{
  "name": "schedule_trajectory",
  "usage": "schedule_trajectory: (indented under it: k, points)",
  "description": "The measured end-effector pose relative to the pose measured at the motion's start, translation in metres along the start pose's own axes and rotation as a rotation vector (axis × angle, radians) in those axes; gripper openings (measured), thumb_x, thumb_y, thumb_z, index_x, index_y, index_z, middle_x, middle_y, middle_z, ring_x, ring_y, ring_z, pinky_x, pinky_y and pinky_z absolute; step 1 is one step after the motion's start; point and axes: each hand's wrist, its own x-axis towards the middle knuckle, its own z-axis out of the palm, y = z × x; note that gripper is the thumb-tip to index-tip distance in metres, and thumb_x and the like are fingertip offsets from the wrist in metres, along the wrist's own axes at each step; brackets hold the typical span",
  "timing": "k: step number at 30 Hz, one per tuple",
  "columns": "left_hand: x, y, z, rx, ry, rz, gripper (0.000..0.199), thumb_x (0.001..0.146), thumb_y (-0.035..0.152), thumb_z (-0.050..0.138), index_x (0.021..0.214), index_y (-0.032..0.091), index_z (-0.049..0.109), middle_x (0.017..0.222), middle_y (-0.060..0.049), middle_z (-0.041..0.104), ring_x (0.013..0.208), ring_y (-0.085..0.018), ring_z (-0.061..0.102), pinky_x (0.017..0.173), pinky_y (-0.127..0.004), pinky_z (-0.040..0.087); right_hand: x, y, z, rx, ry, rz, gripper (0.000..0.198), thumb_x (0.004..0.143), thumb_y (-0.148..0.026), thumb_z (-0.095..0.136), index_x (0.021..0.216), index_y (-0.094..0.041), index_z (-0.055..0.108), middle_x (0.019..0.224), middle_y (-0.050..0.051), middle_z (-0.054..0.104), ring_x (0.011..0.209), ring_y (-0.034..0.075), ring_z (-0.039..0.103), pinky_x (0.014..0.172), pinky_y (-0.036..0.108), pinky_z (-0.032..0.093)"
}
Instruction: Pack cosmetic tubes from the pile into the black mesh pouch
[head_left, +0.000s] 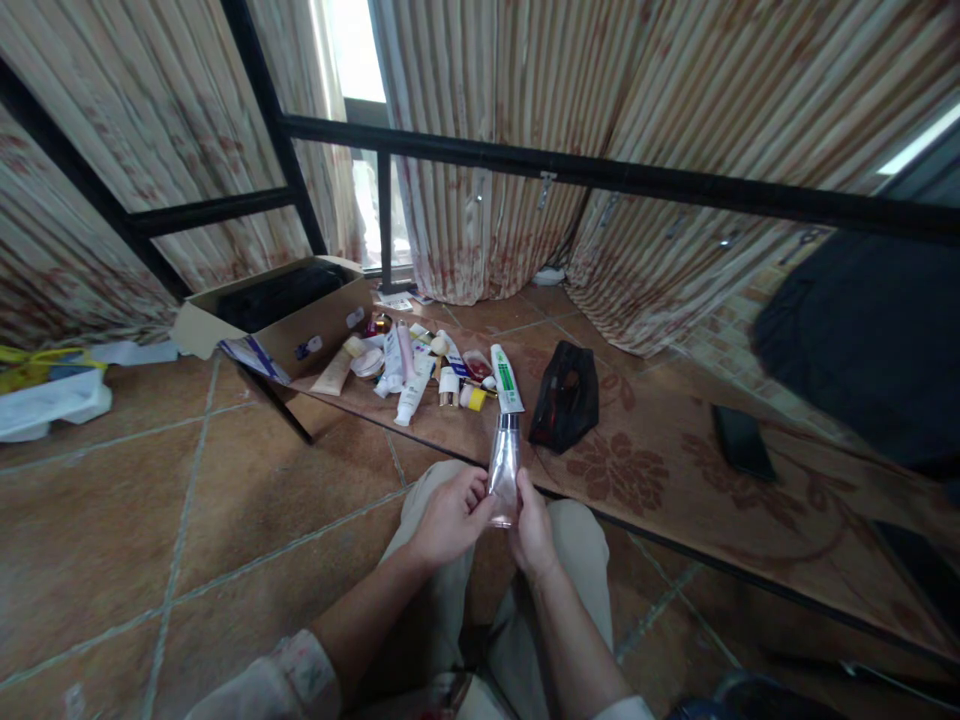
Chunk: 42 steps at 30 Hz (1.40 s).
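Note:
Between both hands, above my knees, is a shiny pinkish-silver squeeze tube (504, 475), its silver cap pointing away from me. My left hand (454, 515) pinches its left side with thumb and fingers. On its other side my right hand (532, 525) is closed around the lower edge. Just past the cap, a white and green tube (506, 380) lies on the patterned low table (630, 460). To its left is a heap of cosmetics, among them a white tube (415, 390) and a yellow-capped bottle (472, 398). A dark mesh pouch (566, 395) sits to the right.
An open cardboard box (300, 330) with something black inside stands at the table's left end. A dark phone (742, 440) lies further right. A black metal rail (487, 155) crosses before striped curtains (517, 90). White packaging (56, 405) lies far left on the tiled floor (112, 530).

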Motion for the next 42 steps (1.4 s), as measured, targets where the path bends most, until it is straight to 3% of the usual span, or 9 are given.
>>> schedule_trajectory:
  k: [12, 42]
  points:
    - [0.0, -0.002, -0.001, -0.006, 0.001, 0.004, 0.013, 0.085, 0.024, 0.052, 0.096, 0.019, 0.057, 0.074, 0.001, 0.06, 0.066, -0.012, 0.056, 0.06, -0.023, 0.043, 0.004, 0.004, -0.007, -0.046, 0.025, -0.023, 0.04, 0.071, -0.052, 0.07, 0.08, -0.013, 0.073, 0.073, 0.001, 0.07, 0.063, 0.015, 0.06, 0.06, 0.026, 0.046]
    - [0.0, -0.006, -0.001, 0.034, 0.019, 0.028, 0.015, 0.087, 0.027, 0.05, 0.098, 0.019, 0.057, 0.073, 0.001, 0.059, 0.063, -0.012, 0.054, 0.058, -0.024, 0.039, -0.005, -0.004, 0.0, -0.073, -0.133, -0.057, 0.029, 0.067, -0.042, 0.077, 0.084, -0.018, 0.074, 0.07, 0.001, 0.07, 0.061, 0.014, 0.06, 0.063, 0.026, 0.048]
